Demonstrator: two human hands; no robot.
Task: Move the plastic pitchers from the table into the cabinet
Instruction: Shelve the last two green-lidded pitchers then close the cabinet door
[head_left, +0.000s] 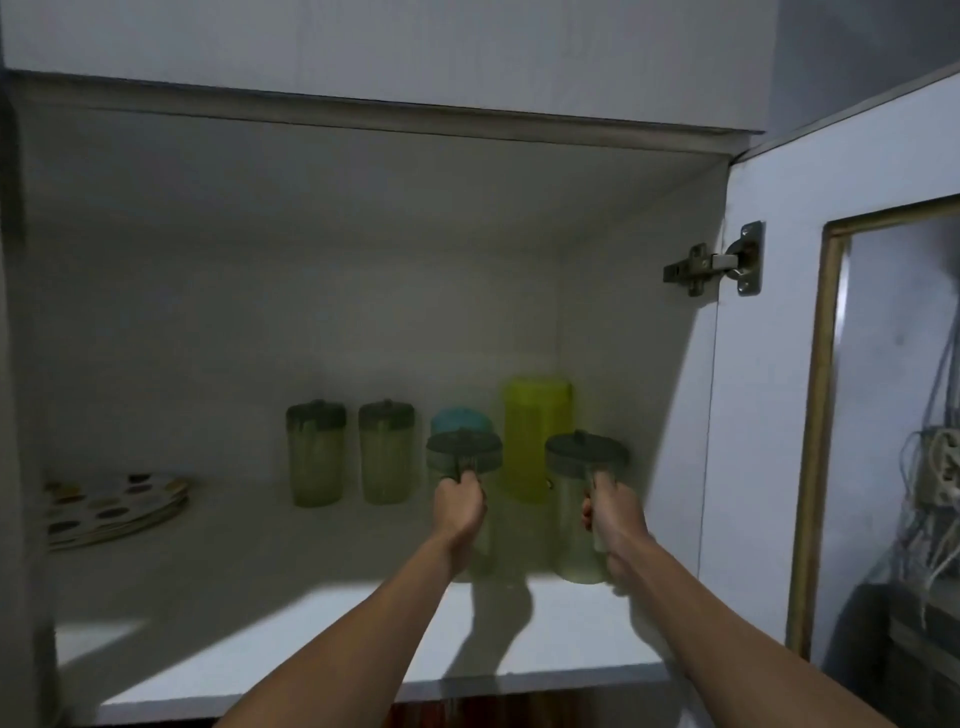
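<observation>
Both my arms reach into the open white cabinet (260, 597). My left hand (460, 501) grips the handle of a clear greenish pitcher with a dark lid (464, 448), held over the shelf. My right hand (613, 512) grips the handle of a second such pitcher (582, 457), further right and nearer the front. Two more dark-lidded pitchers (315, 457) (386, 454) stand side by side at the back of the shelf. Whether the held pitchers rest on the shelf I cannot tell.
A tall yellow-green container (537, 436) and a blue-lidded one (460, 420) stand at the back behind the held pitchers. A stack of spotted plates (111, 506) lies at the shelf's left. The cabinet door (779, 364) hangs open on the right, its hinge (714, 265) showing.
</observation>
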